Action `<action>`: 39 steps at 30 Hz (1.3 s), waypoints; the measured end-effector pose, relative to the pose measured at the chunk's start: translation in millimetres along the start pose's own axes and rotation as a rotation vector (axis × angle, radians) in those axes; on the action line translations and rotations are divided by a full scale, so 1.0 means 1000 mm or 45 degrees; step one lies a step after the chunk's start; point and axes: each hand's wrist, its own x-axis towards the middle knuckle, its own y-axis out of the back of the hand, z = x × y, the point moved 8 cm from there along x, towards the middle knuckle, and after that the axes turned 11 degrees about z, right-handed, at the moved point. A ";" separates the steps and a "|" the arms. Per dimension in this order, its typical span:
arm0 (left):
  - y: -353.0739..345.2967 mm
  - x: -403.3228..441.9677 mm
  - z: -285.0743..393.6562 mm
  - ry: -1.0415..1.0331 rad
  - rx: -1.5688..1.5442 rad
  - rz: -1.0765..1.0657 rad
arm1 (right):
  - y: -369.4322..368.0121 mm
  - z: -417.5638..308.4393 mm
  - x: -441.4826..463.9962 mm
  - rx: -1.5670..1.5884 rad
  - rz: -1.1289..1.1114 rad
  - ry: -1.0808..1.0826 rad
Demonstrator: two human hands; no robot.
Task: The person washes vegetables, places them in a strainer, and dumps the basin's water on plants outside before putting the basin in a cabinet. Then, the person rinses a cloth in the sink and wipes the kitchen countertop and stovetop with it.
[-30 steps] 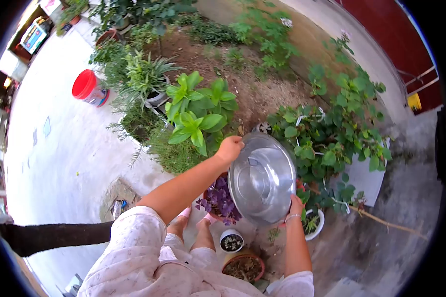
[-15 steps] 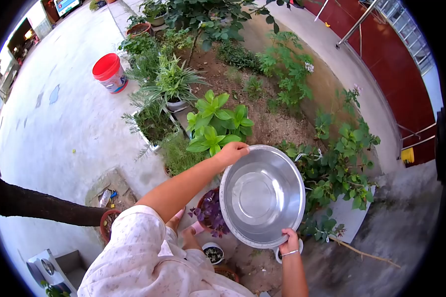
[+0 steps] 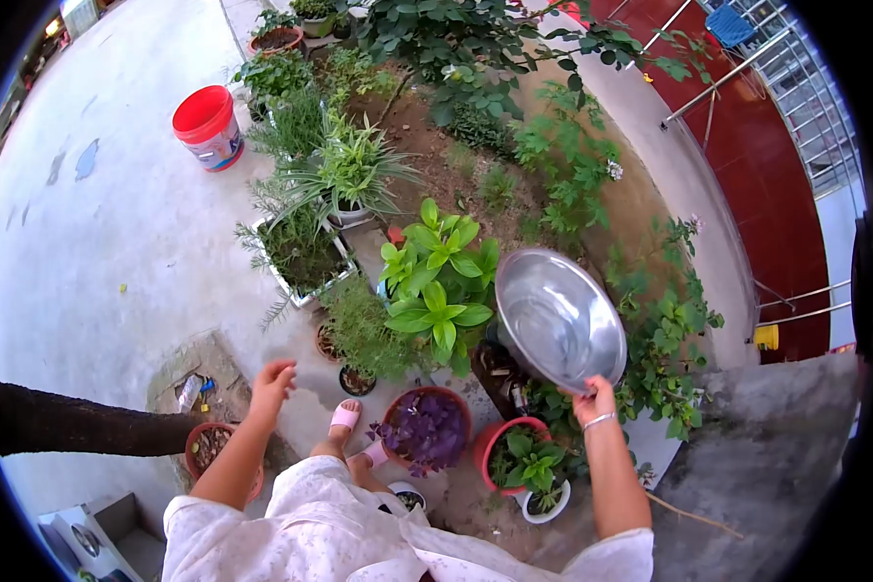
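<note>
A round metal basin hangs tilted over the plants at right of centre. My right hand grips its lower rim, a bracelet on the wrist. My left hand is away from the basin, over the pale paving, its fingers partly curled but apart and holding nothing. Between the two hands, lower down, stands a pot of purple-leaved plants. Just left of the basin grows a bright green leafy plant. Below the basin is a reddish pot with green leaves.
A red-rimmed bucket stands on the paving at upper left. A dark trunk reaches in from the left beside a brown pot. A white planter borders the soil bed. Metal railings are at upper right.
My left hand has let go of the basin and moved left and down. The basin, now held only by my right hand, has tilted and shifted up and right.
</note>
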 end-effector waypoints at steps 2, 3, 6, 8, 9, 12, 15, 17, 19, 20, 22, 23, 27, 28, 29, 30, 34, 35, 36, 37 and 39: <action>0.061 0.002 -0.042 0.104 0.046 0.130 | -0.055 -0.024 0.011 -0.125 -0.002 0.120; 0.089 0.003 -0.067 0.153 -0.004 0.203 | -0.068 -0.036 0.065 -0.170 0.013 0.055; 0.146 -0.010 -0.118 0.252 -0.010 0.372 | -0.174 -0.063 0.070 -0.260 0.077 0.143; 0.160 -0.022 -0.145 0.333 0.036 0.366 | -0.250 -0.081 0.097 -0.394 -0.030 0.191; 0.165 -0.028 -0.156 0.409 0.098 0.349 | -0.282 -0.089 0.091 -0.538 0.009 0.342; 0.154 -0.053 -0.155 0.585 0.098 0.313 | -0.352 -0.117 0.091 -0.934 0.211 0.763; 0.147 -0.066 -0.164 0.638 0.153 0.294 | -0.384 -0.139 0.043 -1.092 0.569 1.434; 0.145 -0.067 -0.180 0.650 0.122 0.240 | -0.392 -0.141 0.025 -1.268 0.684 1.720; 0.143 -0.066 -0.200 0.669 0.117 0.233 | -0.398 -0.127 -0.035 -1.332 0.655 2.198; 0.140 -0.065 -0.201 0.682 0.115 0.218 | -0.387 -0.125 -0.041 -1.335 0.668 2.200; 0.131 -0.064 -0.196 0.698 0.122 0.210 | -0.368 -0.121 -0.051 -1.479 0.612 2.257; 0.128 -0.065 -0.193 0.719 0.131 0.217 | -0.351 -0.120 -0.047 -1.516 0.608 2.222; 0.121 -0.064 -0.195 0.659 0.060 0.197 | -0.270 -0.104 -0.023 -1.702 0.604 2.035; 0.118 -0.065 -0.193 0.659 0.027 0.190 | -0.248 -0.100 -0.014 -1.746 0.598 1.978; 0.116 -0.067 -0.190 0.659 -0.004 0.182 | -0.226 -0.096 -0.009 -1.788 0.592 1.919; 0.115 -0.070 -0.185 0.650 -0.004 0.184 | -0.207 -0.092 -0.010 -1.777 0.591 1.920; 0.124 -0.095 -0.173 0.627 -0.079 0.234 | -0.149 -0.080 -0.020 -1.996 0.586 1.729; 0.126 -0.102 -0.175 0.610 -0.114 0.232 | -0.139 -0.081 -0.026 -2.051 0.577 1.738; 0.131 -0.107 -0.180 0.607 -0.116 0.240 | -0.129 -0.086 -0.029 -2.047 0.567 1.742; 0.138 -0.109 -0.190 0.573 -0.096 0.233 | -0.121 -0.095 -0.034 -1.966 0.558 1.795; 0.149 -0.123 -0.203 0.537 -0.090 0.238 | -0.101 -0.116 -0.050 -1.781 0.573 1.781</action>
